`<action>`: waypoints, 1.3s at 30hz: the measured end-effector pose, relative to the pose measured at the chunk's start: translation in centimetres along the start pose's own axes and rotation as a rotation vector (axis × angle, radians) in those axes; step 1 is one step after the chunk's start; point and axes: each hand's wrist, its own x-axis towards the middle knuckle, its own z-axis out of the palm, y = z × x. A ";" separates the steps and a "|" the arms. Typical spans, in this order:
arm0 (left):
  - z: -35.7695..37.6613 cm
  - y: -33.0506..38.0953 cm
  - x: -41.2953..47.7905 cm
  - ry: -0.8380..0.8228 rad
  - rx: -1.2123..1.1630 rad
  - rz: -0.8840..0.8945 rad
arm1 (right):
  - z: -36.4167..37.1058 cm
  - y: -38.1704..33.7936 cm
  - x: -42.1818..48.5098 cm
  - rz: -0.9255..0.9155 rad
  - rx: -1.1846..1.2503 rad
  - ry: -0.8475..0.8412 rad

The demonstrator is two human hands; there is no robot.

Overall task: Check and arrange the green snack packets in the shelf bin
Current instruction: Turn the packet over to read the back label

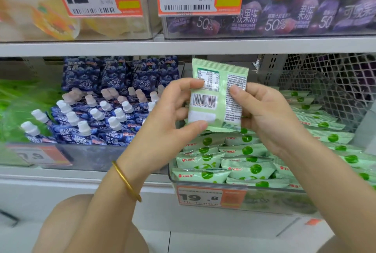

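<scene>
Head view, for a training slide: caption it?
Left hand and right hand hold a green snack packet, barcode side showing, above its shelf bin.

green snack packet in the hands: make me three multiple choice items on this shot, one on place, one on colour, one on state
1. Where is the held green packet?
A) up over the green packet bin
B) on the top shelf
C) on the floor

2. What colour is the bangle on the left wrist?
A) silver
B) gold
C) red

3. How is the packet held?
A) by one hand alone
B) lying loose among the others
C) pinched by both hands, barcode side toward the camera

Answers:
1 A, it is raised just over the bin that bears the 19.8 price tag.
2 B, the band shines yellow gold.
3 C, the left hand and the right hand grip its two edges and the barcode shows.
</scene>
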 end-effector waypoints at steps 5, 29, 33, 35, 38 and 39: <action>-0.3 -0.3 -0.1 -0.044 -0.011 0.003 | 0.0 0.2 0.0 0.006 0.012 -0.016; 1.8 -1.2 0.7 0.142 0.628 0.084 | -0.6 -1.2 -1.6 0.002 -0.007 -0.146; 0.9 -0.8 1.7 0.181 0.536 0.075 | -0.9 -1.1 -0.2 -0.174 -0.440 0.170; 0.6 -0.9 2.4 0.159 0.514 0.086 | -1.4 -1.4 0.6 -0.255 -0.615 0.155; 0.1 -1.5 3.4 0.140 0.500 0.104 | -1.6 -1.7 1.4 -0.278 -0.605 0.002; 0.0 -1.7 3.8 0.148 0.517 0.102 | -1.6 -1.5 1.7 -0.295 -0.631 0.014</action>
